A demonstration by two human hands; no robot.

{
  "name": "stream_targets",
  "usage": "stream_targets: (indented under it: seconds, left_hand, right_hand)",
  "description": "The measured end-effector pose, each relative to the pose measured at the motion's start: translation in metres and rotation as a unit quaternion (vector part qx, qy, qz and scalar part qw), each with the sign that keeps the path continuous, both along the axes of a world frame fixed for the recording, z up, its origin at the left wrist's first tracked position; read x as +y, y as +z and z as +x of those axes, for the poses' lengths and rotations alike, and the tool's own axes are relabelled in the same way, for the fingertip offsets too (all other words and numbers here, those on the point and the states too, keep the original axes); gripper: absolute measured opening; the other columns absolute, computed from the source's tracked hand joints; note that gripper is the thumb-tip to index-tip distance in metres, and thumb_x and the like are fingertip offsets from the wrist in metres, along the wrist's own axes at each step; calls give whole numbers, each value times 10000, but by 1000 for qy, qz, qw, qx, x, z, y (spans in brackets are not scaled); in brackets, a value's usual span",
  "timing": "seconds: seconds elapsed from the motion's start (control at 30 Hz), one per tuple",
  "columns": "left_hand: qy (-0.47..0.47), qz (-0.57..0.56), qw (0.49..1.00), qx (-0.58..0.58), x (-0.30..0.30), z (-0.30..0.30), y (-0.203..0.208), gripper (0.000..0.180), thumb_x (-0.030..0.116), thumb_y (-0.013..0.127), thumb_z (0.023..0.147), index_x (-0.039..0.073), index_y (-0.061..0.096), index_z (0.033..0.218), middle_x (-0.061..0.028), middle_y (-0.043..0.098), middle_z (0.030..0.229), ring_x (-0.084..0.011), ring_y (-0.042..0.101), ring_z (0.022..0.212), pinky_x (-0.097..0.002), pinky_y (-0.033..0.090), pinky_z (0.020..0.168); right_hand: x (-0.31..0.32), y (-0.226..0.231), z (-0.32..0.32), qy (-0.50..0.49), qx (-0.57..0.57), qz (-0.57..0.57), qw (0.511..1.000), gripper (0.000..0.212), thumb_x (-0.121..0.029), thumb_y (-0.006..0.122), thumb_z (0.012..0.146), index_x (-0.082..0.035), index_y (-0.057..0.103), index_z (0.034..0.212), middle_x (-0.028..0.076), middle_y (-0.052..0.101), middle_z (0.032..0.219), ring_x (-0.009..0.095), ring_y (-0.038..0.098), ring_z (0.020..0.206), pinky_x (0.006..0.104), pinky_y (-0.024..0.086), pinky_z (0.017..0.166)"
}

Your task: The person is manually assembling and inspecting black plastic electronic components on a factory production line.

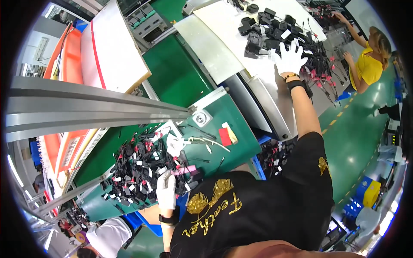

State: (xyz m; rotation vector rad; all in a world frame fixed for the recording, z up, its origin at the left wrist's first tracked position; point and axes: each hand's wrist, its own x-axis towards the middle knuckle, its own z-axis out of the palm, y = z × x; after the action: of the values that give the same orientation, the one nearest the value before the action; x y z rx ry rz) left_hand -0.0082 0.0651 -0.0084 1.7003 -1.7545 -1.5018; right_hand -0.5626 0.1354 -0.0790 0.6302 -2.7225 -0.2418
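The right hand (291, 59) is held unclenched over the black adapters (272, 44) on the white table (226, 25), the left hand (167, 191) beside the cable pile (137, 174) (its grip cannot be told), so picking is probably being done, and right fingers must next be closed.

Bright light, glare on green floor (346, 142), fisheye-bent edges

Wide fisheye view, worn on the head, looking down, near, over both hands (166, 191) and green bench (241, 118)
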Motion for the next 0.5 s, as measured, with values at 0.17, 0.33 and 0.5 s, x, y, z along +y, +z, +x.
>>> stream_targets:
  seconds: [0.17,0.33,0.5]
  left_hand:
    - [16,5,1000,-4,8,15,-9,294,90,541,904,-37,516,1168,-103,569,1152,-145,528,1043,-269,402,930]
    - [32,-21,995,-95,44,56,-17,295,102,574,886,-35,530,1143,-125,593,1102,-181,550,1039,-291,412,932]
    - [44,4,998,-37,36,52,-5,313,200,614,867,-9,562,1095,-137,604,1052,-208,580,984,-305,446,869]
  right_hand:
    - [-13,-8,-49,-12,15,44,999,581,-584,468,825,-292,427,1326,83,324,1420,287,225,1338,672,302,922]
    - [-36,-33,-90,-14,-4,72,997,621,-623,469,804,-375,339,1358,56,235,1484,295,145,1371,682,232,964]
    - [-25,-26,-138,-54,-90,110,988,776,-755,371,756,-343,277,1407,167,92,1506,411,144,1357,695,187,960]
